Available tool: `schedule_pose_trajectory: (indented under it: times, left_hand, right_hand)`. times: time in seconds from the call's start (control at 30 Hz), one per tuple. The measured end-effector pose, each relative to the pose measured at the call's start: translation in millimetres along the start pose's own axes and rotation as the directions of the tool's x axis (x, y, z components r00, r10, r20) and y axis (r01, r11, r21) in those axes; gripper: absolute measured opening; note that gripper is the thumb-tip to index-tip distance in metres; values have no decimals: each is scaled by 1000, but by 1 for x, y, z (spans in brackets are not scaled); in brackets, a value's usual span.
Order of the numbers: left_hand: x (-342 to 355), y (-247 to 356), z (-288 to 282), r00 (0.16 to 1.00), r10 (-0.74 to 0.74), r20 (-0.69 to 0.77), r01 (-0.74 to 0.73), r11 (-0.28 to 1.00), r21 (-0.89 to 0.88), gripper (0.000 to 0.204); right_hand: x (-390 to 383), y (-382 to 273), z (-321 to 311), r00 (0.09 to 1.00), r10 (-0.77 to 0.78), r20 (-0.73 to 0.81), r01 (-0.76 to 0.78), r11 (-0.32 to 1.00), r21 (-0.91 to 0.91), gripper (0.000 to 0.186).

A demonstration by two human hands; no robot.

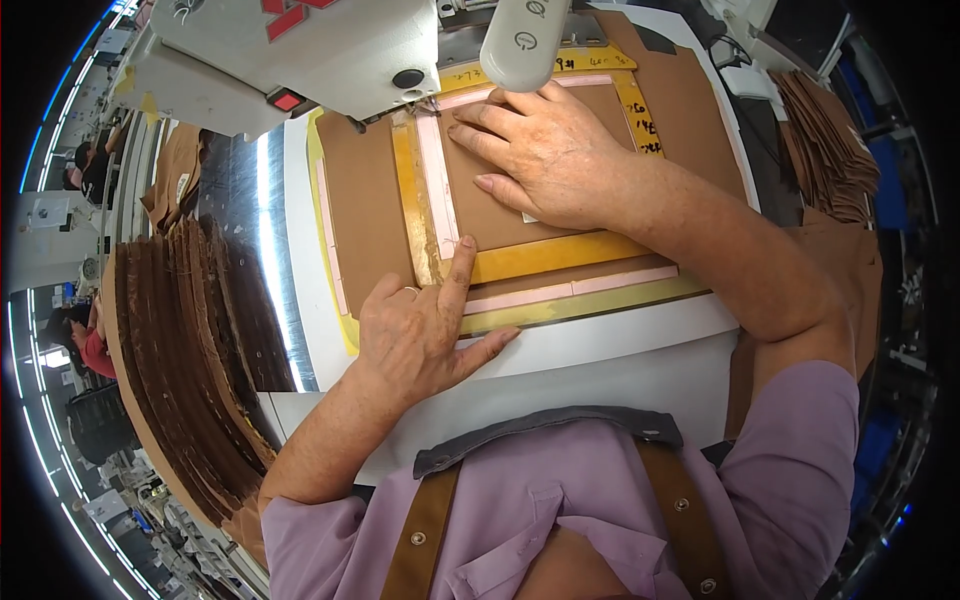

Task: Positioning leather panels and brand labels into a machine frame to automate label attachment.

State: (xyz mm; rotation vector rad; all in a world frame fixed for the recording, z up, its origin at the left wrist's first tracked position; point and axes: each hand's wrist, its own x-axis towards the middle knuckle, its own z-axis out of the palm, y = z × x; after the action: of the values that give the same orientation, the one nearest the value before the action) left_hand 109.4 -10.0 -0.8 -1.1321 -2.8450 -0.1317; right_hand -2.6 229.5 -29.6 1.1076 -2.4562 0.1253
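A brown fabric or leather panel (490, 195) lies flat under a yellow frame-shaped template (560, 254) with handwritten marks. Pale pink strips (435, 180) run along the template's inner and outer edges. My right hand (555, 160) rests palm down on the panel inside the frame, fingers spread and nothing held. Part of a small white tag shows under its edge. At the frame's near left corner is my left hand (415, 330), its index fingertip touching the lower end of a pink strip and its thumb stretched out over the near border. A white sewing machine head (290, 60) stands just beyond the panel's left side.
A rounded white lamp-like device (520, 50) hangs over the panel's far edge. Stacked brown pieces (190, 360) stand at the left, and another brown pile (825, 150) lies at the right. White sheeting (540, 380) covers the table's near side. Other people are at far left.
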Motion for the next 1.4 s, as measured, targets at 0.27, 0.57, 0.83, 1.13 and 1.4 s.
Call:
schedule_pose_trajectory:
  times: [0.27,0.57,0.83,1.13,1.4]
  left_hand:
    - [67,-40,-7,959,110,-261,-107,994,27,70]
    - [78,-49,12,974,-12,-226,27,998,61,69]
    - [83,-40,4,990,-24,-141,42,991,127,72]
    - [83,-43,8,989,-32,-142,32,999,-3,70]
    - [78,-49,11,986,-7,-168,24,995,98,69]
  right_hand:
    - [-2,-5,-5,999,26,31,-27,998,53,51]
    - [-44,3,-49,972,195,128,-202,978,46,58]
    - [-57,5,-44,937,292,194,-274,955,-112,69]
    - [-63,6,-50,928,324,185,-313,946,-84,74]
    - [-59,7,-48,916,379,129,-350,915,-200,75]
